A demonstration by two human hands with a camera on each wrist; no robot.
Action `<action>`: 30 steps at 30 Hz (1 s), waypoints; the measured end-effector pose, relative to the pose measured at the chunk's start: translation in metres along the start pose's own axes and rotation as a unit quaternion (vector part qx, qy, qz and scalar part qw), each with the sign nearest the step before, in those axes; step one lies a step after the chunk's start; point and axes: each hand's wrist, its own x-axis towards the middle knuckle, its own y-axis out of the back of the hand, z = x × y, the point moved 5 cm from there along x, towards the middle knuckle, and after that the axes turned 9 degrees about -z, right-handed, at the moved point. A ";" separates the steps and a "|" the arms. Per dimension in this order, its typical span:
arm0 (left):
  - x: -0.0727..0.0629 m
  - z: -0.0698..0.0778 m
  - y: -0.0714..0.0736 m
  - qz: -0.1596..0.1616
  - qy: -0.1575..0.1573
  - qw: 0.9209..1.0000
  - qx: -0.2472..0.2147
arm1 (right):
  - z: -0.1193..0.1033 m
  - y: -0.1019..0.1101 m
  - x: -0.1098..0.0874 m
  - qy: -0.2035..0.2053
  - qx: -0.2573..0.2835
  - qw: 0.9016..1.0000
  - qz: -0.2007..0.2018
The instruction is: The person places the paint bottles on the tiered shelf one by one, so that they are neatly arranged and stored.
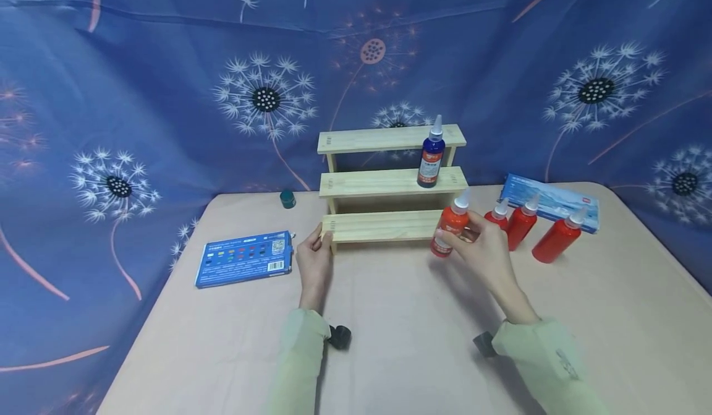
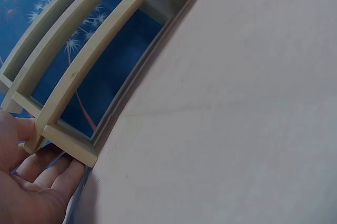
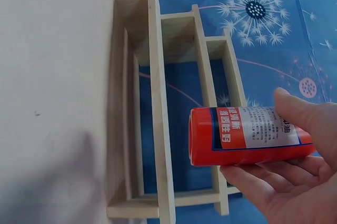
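A three-tier wooden shelf rack [image 1: 384, 224] stands at the back of the table. My left hand [image 1: 314, 260] holds the left end of its lowest tier, with the thumb over the board and the fingers [image 2: 66, 176] against the side panel. A red squeeze bottle [image 1: 449, 224] with a white pointed cap is gripped in my right hand [image 1: 489, 251], in front of the lowest tier's right end. In the right wrist view this bottle [image 3: 253, 134] lies between thumb and fingers, its label showing. On the middle tier, toward the right, a dark blue bottle [image 1: 431, 155] stands upright.
Several more red bottles [image 1: 556, 242] sit on the table to the right, before a light blue box [image 1: 550, 201]. To the left lie a blue printed box [image 1: 245, 259] and a small dark green jar [image 1: 287, 199]. A blue dandelion-print cloth [image 1: 167, 62] hangs behind.
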 end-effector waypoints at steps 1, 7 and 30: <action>0.000 0.000 0.000 0.000 -0.002 1.000 0.000 | -0.001 -0.001 0.002 0.002 0.004 1.000 -0.001; 0.002 0.000 -0.001 0.000 0.002 1.000 0.002 | -0.010 -0.007 0.012 0.018 0.018 1.000 -0.001; -0.001 -0.002 -0.001 0.003 0.004 1.000 -0.005 | -0.045 -0.034 0.054 0.087 0.039 0.995 -0.021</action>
